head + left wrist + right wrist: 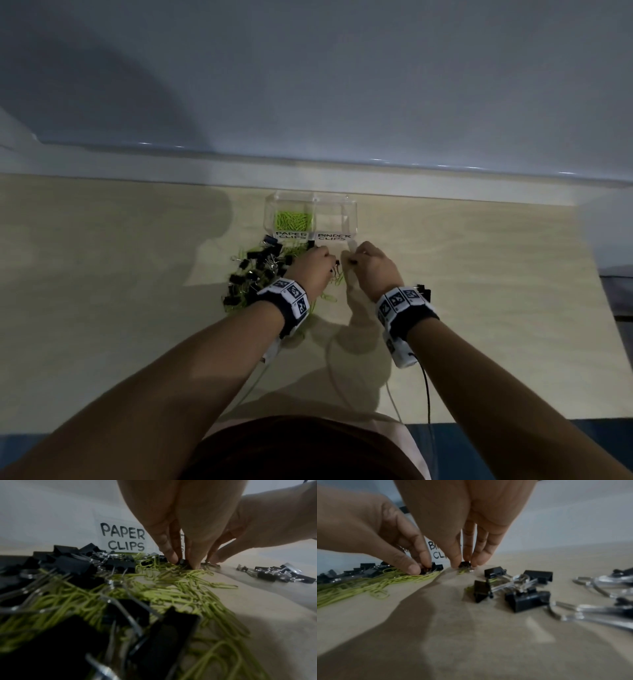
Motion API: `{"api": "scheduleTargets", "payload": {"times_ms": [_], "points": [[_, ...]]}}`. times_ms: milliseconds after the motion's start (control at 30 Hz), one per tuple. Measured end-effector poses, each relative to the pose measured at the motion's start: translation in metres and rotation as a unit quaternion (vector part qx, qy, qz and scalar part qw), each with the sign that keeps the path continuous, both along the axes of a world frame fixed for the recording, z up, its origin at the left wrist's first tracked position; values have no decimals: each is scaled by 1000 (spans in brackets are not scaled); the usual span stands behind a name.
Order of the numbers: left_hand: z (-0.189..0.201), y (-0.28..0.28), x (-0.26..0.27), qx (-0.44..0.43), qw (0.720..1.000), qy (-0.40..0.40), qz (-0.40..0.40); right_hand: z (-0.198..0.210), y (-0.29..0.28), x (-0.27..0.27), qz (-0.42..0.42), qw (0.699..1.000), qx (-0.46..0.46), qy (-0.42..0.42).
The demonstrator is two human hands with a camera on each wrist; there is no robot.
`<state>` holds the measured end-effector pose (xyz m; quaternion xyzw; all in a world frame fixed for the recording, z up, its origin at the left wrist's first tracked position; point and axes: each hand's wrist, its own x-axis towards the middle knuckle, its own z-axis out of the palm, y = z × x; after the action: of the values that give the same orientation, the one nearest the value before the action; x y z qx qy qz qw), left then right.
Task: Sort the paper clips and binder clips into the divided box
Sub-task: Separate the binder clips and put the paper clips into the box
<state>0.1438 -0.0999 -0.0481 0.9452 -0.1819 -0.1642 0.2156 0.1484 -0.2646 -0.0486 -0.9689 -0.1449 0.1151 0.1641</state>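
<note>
A clear divided box (352, 219) stands at the back of the table, labelled PAPER CLIPS (122, 538) on the left and BINDER CLIPS (334, 237) on the right. Green paper clips (294, 220) lie in its left compartment. A mixed heap of black binder clips (260, 263) and green paper clips (171, 592) sits in front of it. My left hand (313, 265) pinches a black binder clip (182, 562) at the heap's right edge. My right hand (368, 263) pinches another small binder clip (464, 564) on the table beside it.
A small group of binder clips (513, 588) lies on the tan table under my right wrist. The table's back edge (445, 198) meets a grey wall. Cables (426, 387) trail from the wristbands toward my body.
</note>
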Motion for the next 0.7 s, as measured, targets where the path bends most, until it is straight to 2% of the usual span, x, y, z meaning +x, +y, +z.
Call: {"api": "scheduleTargets", "payload": {"times_ms": [100, 200, 300, 400, 467, 567, 700], "points": [[7, 10, -5, -103, 992, 14, 71, -1, -3, 2, -41, 999, 31, 16], [16, 28, -10, -188, 966, 3, 178, -3, -2, 3, -89, 993, 79, 21], [21, 63, -15, -177, 952, -13, 250, 0, -5, 2, -187, 969, 163, 2], [15, 102, -23, -62, 975, -60, 205, 8, -18, 1, -293, 930, 221, 14], [13, 116, -28, 6, 985, -78, 152, 14, -30, -1, -317, 924, 216, 17], [15, 105, -25, 19, 991, -82, 100, 15, -47, -4, -291, 943, 162, 10], [16, 62, -14, 20, 999, -46, 21, 13, -48, -7, -192, 981, 4, -1]]}}
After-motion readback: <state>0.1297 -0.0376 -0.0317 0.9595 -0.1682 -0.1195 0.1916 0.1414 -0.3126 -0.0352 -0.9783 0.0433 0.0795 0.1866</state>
